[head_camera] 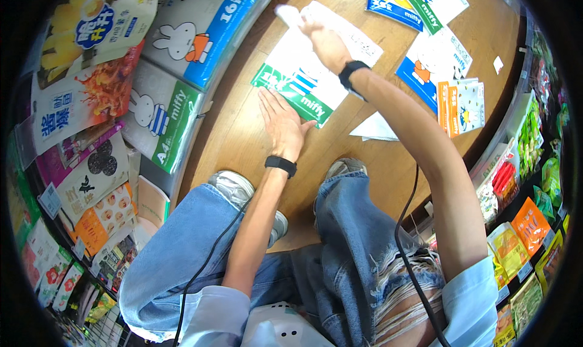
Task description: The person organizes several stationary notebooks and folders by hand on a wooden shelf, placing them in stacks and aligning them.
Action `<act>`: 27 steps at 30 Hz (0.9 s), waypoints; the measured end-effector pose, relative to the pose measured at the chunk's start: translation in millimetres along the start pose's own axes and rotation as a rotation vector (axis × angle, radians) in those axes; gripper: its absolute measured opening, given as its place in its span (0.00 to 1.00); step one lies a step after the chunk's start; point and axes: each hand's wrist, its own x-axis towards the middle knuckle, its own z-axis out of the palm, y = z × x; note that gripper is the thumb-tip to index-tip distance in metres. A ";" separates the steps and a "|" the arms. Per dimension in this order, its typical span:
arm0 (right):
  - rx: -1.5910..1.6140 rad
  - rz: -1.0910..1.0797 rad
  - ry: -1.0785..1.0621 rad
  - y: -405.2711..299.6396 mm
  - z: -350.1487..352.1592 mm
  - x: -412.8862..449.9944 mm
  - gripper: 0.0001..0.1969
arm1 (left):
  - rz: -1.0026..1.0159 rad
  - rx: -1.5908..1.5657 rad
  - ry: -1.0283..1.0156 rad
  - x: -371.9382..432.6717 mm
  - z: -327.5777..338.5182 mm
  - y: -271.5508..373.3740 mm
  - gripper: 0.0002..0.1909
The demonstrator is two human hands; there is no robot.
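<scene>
A flat green-and-white packet with a cartoon rabbit print (300, 88), apparently a notebook or book-cover pack, lies on the wooden floor in front of me. My left hand (284, 123) rests palm down at its lower green edge, fingers stretched out and holding nothing. Over the far end of the packet, my right hand (324, 41) presses on a crumpled white tissue or cloth (288, 14). The right fingertips are blurred and partly lost against the white surface. Both wrists wear black bands.
More rabbit-print packets, blue (421, 69) and orange (462, 106), lie on the floor at right. A white sheet (375, 127) is partly under my right forearm. Shelves of packaged snacks (505, 242) line the right; similar packets (164, 114) and snacks fill the left shelf. Black cables hang before me.
</scene>
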 end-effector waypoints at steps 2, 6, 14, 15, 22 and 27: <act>0.102 -0.297 0.013 -24.4 20.4 -23.2 0.14 | 0.005 0.010 0.021 1.3 -1.7 0.1 0.68; 0.094 -0.642 0.173 -45.6 57.5 -63.0 0.17 | 0.027 0.019 -0.002 -0.7 -0.7 3.5 0.66; 0.163 0.078 0.000 45.2 -33.7 -3.5 0.14 | 0.013 0.037 0.002 -2.3 -5.1 3.6 0.68; -0.004 0.025 0.029 47.8 -36.2 -10.7 0.16 | 0.014 0.067 -0.020 -2.4 -5.6 3.8 0.69; -0.132 -0.290 -0.165 19.0 -9.9 -131.7 0.25 | -0.017 0.208 -0.083 1.6 -9.7 9.4 0.69; -0.134 -0.361 -0.143 78.9 -44.8 -159.5 0.22 | 0.004 0.182 -0.060 1.3 -9.8 13.7 0.68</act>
